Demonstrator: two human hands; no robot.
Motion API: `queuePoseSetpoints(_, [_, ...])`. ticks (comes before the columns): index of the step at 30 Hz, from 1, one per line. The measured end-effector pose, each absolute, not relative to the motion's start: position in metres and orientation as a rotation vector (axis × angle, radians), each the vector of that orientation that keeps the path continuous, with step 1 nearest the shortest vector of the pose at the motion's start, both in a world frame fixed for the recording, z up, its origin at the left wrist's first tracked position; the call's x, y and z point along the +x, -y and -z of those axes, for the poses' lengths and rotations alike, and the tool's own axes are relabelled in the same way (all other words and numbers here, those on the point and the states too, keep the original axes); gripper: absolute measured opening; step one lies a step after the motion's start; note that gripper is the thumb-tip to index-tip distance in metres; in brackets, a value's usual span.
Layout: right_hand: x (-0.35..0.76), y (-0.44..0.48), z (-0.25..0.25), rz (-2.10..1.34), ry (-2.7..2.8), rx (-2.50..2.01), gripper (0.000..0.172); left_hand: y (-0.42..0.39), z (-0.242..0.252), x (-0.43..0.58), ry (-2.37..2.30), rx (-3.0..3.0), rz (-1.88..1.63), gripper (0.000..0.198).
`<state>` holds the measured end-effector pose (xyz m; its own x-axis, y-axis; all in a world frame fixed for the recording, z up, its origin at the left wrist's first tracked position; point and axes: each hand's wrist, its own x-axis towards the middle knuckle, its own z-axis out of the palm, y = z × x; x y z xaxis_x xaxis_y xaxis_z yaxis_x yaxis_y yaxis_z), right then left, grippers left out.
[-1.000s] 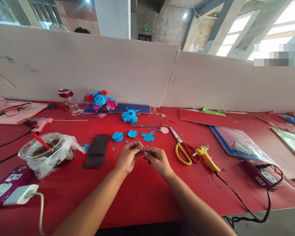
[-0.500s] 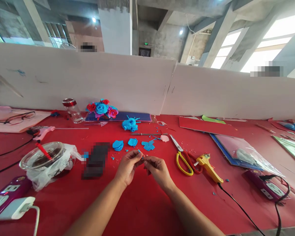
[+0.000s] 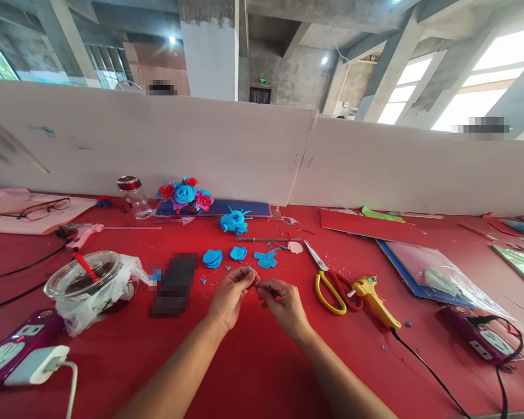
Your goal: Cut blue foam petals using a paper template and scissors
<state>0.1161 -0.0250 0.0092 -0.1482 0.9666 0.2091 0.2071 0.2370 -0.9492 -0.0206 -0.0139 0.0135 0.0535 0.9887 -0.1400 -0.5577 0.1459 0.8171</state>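
My left hand pinches a small blue paper piece between thumb and fingers, most of it hidden by the fingertips. Close to its right, my right hand has thumb and forefinger pressed together; whatever is between them is too small to make out. Just beyond the hands lie a stack of blue paper petals, a second small blue stack and a spread of blue petals. Behind them are a blue paper flower, a bundle of thin wires and a pale pink petal.
Scissors and a yellow glue gun lie right of my hands, its cord trailing forward. A blurred dark object, a lidded cup and a power strip are leftward. Behind stand paper flowers and a glass bottle.
My right fingertips have drawn slightly away from the left ones, leaving a small gap. The whole view has shifted a little, so things sit slightly further right.
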Motion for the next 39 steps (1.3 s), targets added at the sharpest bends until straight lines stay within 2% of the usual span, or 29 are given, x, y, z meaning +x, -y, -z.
queuePoseSetpoints(7, [0.119,0.02,-0.009,-1.36,1.392,-1.066,0.02,0.014,-0.014,-0.023,-0.755,0.732,-1.295,0.017])
queuePoseSetpoints(12, [0.118,0.021,-0.005,-1.181,1.471,-1.15,0.025,0.011,-0.013,-0.022,-0.781,0.604,-1.353,0.021])
queuePoseSetpoints(16, [0.118,0.024,-0.005,-0.881,1.655,-1.189,0.013,0.008,-0.012,-0.022,-0.793,0.48,-1.395,0.026])
queuePoseSetpoints(20, [0.119,0.027,-0.009,-0.723,1.819,-1.157,0.015,0.007,-0.011,-0.022,-0.787,0.462,-1.401,0.025])
queuePoseSetpoints(26, [0.118,0.027,-0.008,-0.788,1.845,-1.142,0.018,0.008,-0.01,-0.022,-0.814,0.462,-1.403,0.024])
queuePoseSetpoints(35, [0.119,0.021,0.001,-1.108,1.681,-1.136,0.016,0.009,-0.01,-0.022,-0.85,0.492,-1.35,0.024])
queuePoseSetpoints(39, [0.118,0.023,-0.001,-1.066,1.672,-1.156,0.017,0.008,-0.011,-0.024,-0.852,0.465,-1.342,0.027])
